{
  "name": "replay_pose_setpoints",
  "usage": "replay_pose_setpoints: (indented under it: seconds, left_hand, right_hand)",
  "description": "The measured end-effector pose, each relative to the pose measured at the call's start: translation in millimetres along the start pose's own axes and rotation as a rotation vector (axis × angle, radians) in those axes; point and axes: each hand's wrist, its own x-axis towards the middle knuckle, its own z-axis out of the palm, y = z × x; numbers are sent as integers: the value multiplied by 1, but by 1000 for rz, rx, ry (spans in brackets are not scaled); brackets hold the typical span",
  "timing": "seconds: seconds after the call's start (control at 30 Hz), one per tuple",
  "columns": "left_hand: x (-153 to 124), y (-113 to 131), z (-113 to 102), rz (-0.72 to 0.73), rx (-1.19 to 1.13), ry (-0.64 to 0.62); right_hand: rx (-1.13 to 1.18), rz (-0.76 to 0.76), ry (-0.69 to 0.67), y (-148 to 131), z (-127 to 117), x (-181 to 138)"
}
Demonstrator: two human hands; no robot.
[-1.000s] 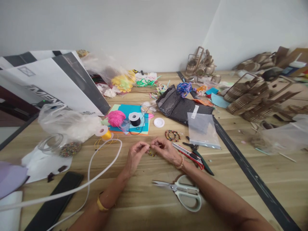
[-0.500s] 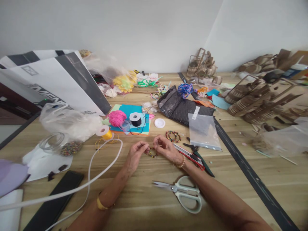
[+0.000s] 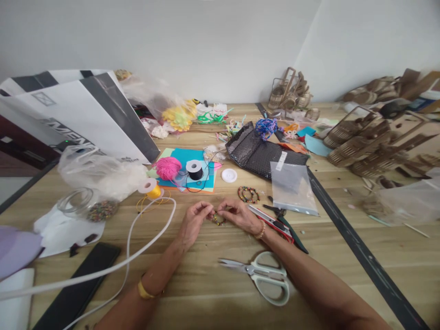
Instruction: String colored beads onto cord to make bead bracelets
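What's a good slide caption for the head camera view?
Both hands hold a small beaded strand over a wooden table, with scissors and a black thread spool nearby.

the person's left forearm point(image 3: 158, 275) slants inward, bare, and over across from it the right forearm point(image 3: 309, 275) leans in to match, also bare. at their ends the left hand point(image 3: 193, 223) and right hand point(image 3: 239, 215) face each other, just apart, each with thumb and index finger brought together in a pinch, the backs of both hands showing to me.
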Motion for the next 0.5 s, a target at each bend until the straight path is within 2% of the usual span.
replay_pose_setpoints:
  seconds: [0.2, 0.5]
  left_hand:
    - [-1, -2, -1, 18, 49, 13]
    - [-2, 3, -8, 68, 304, -26]
  right_hand:
    - [-30, -5, -5, -4, 1, -1]
    - [-13, 26, -27, 1, 3, -1]
